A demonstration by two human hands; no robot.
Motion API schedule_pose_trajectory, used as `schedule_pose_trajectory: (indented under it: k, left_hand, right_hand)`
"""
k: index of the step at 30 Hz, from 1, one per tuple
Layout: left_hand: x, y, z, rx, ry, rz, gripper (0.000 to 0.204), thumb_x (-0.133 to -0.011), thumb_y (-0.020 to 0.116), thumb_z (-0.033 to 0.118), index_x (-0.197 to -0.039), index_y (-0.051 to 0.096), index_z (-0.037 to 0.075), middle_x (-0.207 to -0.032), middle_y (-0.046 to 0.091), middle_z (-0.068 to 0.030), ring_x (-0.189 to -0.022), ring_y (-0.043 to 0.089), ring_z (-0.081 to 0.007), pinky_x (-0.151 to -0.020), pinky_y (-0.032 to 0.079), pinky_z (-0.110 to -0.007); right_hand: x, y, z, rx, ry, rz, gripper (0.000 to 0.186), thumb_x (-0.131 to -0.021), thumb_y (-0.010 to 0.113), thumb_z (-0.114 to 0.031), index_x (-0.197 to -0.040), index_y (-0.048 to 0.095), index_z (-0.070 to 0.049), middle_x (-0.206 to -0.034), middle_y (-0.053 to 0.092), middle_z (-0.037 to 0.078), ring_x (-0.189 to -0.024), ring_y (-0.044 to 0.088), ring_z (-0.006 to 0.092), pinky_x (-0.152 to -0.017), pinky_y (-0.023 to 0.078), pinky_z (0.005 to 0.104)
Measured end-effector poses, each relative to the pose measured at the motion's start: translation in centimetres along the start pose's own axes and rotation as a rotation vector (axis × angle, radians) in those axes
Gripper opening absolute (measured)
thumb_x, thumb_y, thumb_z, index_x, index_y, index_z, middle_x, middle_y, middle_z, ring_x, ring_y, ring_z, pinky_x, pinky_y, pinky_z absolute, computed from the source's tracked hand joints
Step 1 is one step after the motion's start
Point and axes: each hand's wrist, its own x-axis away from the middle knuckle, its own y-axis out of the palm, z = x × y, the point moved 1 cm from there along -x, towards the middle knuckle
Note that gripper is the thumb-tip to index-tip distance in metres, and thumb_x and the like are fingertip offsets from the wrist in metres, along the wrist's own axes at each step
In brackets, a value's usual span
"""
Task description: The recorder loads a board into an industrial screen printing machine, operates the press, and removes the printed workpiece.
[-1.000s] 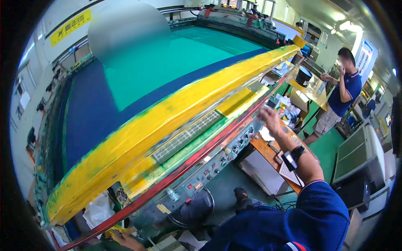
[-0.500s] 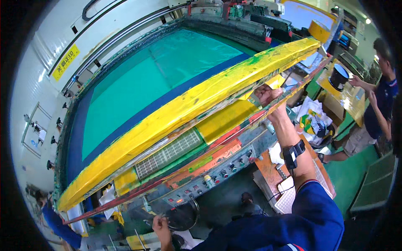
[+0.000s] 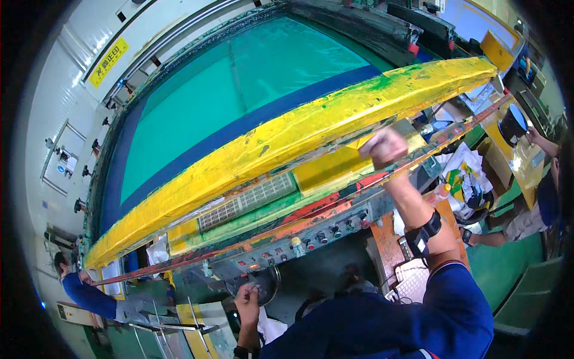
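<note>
My right hand is raised just below the long yellow-covered beam, above the red-painted rail; its fingers look curled but are smeared by motion, so what they hold is unclear. My left hand is low at the centre, fingers closed, near a dark round container under the rail; anything inside them is too small to make out. Behind the beam lies a green printing screen with dark blue borders. A control panel with knobs sits below the rail.
A co-worker in blue is at the far left; another stands at the right. An orange desk holds a keyboard. At the right are crumpled papers, a yellow table and a dark bucket.
My view has swung rightward and down. My right hand has pulled back from under the beam; my left hand remains low. The left co-worker shows more fully; the right one sits nearer the edge.
</note>
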Motion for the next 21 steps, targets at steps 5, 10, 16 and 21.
schedule_pose_trajectory:
  k: [5,10,16,21]
  left_hand:
    - [0.5,0.4,-0.3,-0.058,-0.028,0.024,0.011,-0.094,0.057,0.003,-0.103,0.062,-0.001,-0.091,0.066,-0.0048,-0.078,0.060,-0.0109,-0.073,0.050,-0.025]
    - [-0.5,2.7,0.1,-0.231,0.044,-0.023,0.014,-0.092,0.059,0.003,-0.105,0.065,0.000,-0.090,0.067,-0.0048,-0.080,0.061,-0.0091,-0.072,0.050,-0.024]
    - [-0.9,5.0,-0.9,-0.082,-0.057,-0.102,0.016,-0.093,0.060,0.005,-0.107,0.065,0.001,-0.092,0.068,-0.0063,-0.081,0.063,-0.0104,-0.073,0.051,-0.025]
    - [-1.8,6.3,2.1,-0.254,0.065,-0.146,0.016,-0.092,0.060,0.005,-0.106,0.066,0.000,-0.091,0.069,-0.0043,-0.078,0.061,-0.0087,-0.071,0.050,-0.024]
  right_hand:
    - [-1.9,3.9,-2.9,0.727,0.333,-0.100,0.016,-0.083,0.070,-0.007,-0.096,0.070,0.003,-0.090,0.071,0.009,-0.081,0.065,0.0125,-0.072,0.053,0.0296]
    - [-2.4,4.2,-3.0,0.046,0.001,-0.047,0.015,-0.082,0.064,-0.009,-0.086,0.068,0.005,-0.076,0.067,0.009,-0.069,0.063,0.0176,-0.064,0.051,0.0311]
    - [-1.7,3.8,-2.3,0.070,0.155,-0.067,0.025,-0.092,0.065,-0.021,-0.096,0.066,0.003,-0.088,0.068,0.013,-0.070,0.062,0.0170,-0.063,0.049,0.0309]
    - [2.6,2.1,2.4,0.182,0.507,-0.333,0.017,-0.086,0.071,-0.011,-0.099,0.065,-0.001,-0.093,0.068,0.007,-0.085,0.063,0.0140,-0.079,0.051,0.0291]
